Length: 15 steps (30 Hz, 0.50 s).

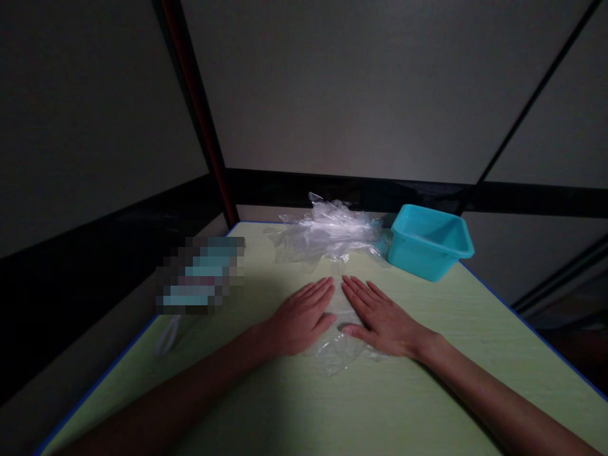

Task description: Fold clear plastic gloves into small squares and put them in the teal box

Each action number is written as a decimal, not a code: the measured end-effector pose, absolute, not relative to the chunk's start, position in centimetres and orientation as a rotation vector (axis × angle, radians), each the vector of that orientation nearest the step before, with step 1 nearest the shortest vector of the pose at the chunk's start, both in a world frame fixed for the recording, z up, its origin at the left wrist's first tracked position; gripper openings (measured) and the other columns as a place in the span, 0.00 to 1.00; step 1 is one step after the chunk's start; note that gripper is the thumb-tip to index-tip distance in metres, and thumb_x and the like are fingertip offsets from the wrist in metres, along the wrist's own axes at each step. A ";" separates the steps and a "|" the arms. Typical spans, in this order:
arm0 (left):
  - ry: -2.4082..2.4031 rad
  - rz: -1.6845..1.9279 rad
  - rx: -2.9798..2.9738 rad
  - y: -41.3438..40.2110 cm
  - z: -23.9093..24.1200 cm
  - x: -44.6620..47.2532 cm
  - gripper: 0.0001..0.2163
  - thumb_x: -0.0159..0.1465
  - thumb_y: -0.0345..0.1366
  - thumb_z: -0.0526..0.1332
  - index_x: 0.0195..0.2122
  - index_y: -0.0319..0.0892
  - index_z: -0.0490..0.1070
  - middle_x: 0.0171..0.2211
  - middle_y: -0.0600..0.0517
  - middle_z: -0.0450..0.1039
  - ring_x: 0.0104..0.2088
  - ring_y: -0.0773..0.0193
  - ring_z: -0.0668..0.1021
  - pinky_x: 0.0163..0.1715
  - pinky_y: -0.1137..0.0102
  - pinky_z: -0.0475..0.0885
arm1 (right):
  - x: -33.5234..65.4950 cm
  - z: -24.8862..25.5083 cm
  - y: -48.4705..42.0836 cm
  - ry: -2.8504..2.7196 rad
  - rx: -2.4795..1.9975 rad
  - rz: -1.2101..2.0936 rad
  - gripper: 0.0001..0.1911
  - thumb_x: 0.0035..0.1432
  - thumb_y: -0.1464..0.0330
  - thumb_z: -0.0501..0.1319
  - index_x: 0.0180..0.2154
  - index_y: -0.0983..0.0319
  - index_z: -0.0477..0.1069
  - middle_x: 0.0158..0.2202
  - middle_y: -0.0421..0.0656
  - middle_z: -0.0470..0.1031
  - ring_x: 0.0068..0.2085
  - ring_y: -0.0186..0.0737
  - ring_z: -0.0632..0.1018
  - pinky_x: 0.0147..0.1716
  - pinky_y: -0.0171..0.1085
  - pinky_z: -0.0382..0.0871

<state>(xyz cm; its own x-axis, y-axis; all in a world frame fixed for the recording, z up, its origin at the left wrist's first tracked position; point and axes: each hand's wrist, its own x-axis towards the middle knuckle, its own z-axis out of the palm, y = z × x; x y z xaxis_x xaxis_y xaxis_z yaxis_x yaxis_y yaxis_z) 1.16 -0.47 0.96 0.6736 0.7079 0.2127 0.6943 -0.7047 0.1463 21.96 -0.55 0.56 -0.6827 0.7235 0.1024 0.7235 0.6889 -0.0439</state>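
A thin clear plastic bag [336,360] lies on the pale green desk [489,354] in front of the person, crinkled at its near end and partly covered by both hands. The left hand [300,322] rests palm down on the bag's left side, its fingers laid close together and the thumb pointing inward; the right hand [386,322] mirrors it on the other side, fingers slightly parted, thumb out. Neither hand grips anything, and the two stand apart with a strip of film between them. The step in hand looks like pressing and smoothing the film flat. From this pose, the next move seems to call for light, even pressure, since such film could slip or wrinkle, and the near end looks the least flat. Beyond the fingertips sits a loose heap of clear plastic bags [327,239], with a turquoise plastic basin [418,258] just beside it on the right. At the left edge lies a pixelated object [202,273], unidentifiable, with a white loop [167,335] at its near end.
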 end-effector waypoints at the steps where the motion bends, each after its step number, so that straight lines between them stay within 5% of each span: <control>1: 1.195 0.341 2.824 -0.5 0.8 1.2 0.24 0.63 0.40 0.48 0.58 0.32 0.50 0.60 0.41 0.47 0.59 0.60 0.52 0.57 0.64 0.50 | 22.0 0.5 -0.5 -2.780 -1.193 -0.004 0.40 0.57 0.48 0.40 0.60 0.70 0.41 0.61 0.53 0.40 0.61 0.47 0.45 0.57 0.48 0.44; 9: 1.193 0.313 2.732 -0.6 0.6 -0.7 0.26 0.63 0.42 0.47 0.58 0.32 0.49 0.60 0.40 0.44 0.60 0.58 0.50 0.57 0.62 0.47 | 21.9 0.8 -0.6 -2.762 -1.214 0.117 0.40 0.56 0.47 0.41 0.60 0.70 0.42 0.61 0.53 0.39 0.61 0.47 0.43 0.57 0.49 0.42; 15: 1.058 0.720 2.241 0.0 1.0 -1.5 0.23 0.64 0.42 0.43 0.58 0.38 0.51 0.60 0.47 0.47 0.60 0.62 0.52 0.58 0.63 0.45 | 22.8 1.4 -0.2 -2.515 -1.074 0.530 0.33 0.59 0.52 0.42 0.59 0.66 0.47 0.62 0.50 0.41 0.61 0.41 0.44 0.57 0.47 0.43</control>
<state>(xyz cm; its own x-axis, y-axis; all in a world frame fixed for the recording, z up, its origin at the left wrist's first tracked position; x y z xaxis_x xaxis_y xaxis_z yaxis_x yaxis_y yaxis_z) -1.49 -0.01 1.01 0.5462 0.8056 0.2293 0.5090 -0.5366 0.6730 22.83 -0.19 1.44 -0.6493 0.7408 0.1721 0.6083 0.6417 -0.4671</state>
